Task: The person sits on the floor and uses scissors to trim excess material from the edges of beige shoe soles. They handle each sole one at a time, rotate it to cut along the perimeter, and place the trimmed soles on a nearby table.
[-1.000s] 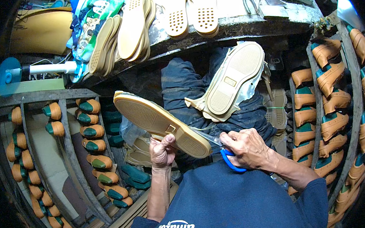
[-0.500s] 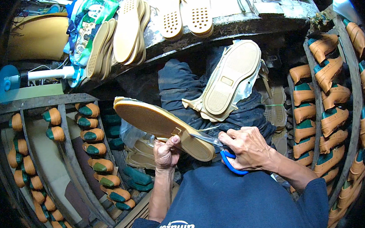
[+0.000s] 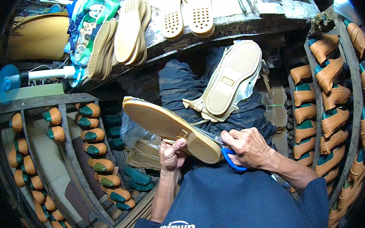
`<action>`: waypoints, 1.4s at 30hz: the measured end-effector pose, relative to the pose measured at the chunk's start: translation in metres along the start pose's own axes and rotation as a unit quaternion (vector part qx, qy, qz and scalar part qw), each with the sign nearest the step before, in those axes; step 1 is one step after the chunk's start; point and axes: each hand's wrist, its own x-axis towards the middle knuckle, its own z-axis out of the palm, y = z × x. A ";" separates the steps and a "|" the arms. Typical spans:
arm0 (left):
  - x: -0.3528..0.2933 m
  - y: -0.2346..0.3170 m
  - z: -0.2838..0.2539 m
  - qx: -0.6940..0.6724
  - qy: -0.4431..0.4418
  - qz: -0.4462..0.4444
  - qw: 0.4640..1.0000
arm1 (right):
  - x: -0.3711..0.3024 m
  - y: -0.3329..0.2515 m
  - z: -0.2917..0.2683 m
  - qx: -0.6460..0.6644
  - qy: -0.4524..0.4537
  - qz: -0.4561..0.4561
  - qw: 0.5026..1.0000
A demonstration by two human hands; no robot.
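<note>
A tan shoe sole [image 3: 161, 120] lies tilted across the front of me, its patterned underside facing up. My left hand [image 3: 173, 155] is closed on its near edge, thumb pressed on the underside. My right hand [image 3: 248, 148] grips blue-handled scissors [image 3: 233, 160] beside the sole's right end. Their blades are mostly hidden behind the sole's far edge, where a pale thin strip shows. Beyond, another tan sole [image 3: 232, 79] with untrimmed pale material around its rim rests on my dark-trousered lap.
Wooden racks of orange-brown shoe uppers on green forms stand at left [image 3: 92, 135] and right [image 3: 333, 120]. Stacked soles [image 3: 129, 29] lie on the bench [image 3: 256, 24] ahead. A small blue fan [image 3: 7, 83] sits at far left, near a colourful plastic bag [image 3: 89, 18].
The held sole and my left hand have shifted right. The scissor blades, visible across the sole's edge before, are now mostly hidden behind it.
</note>
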 end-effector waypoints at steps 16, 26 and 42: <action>0.011 0.001 0.012 0.022 0.038 0.029 0.999 | 0.001 0.007 -0.027 0.026 -0.041 -0.001 0.999; 0.000 -0.023 0.014 0.033 0.053 0.035 0.997 | 0.015 -0.003 -0.017 -0.017 0.051 0.004 0.999; 0.001 -0.019 0.016 -0.014 0.008 0.012 1.000 | 0.009 0.009 -0.014 -0.022 -0.003 -0.007 1.000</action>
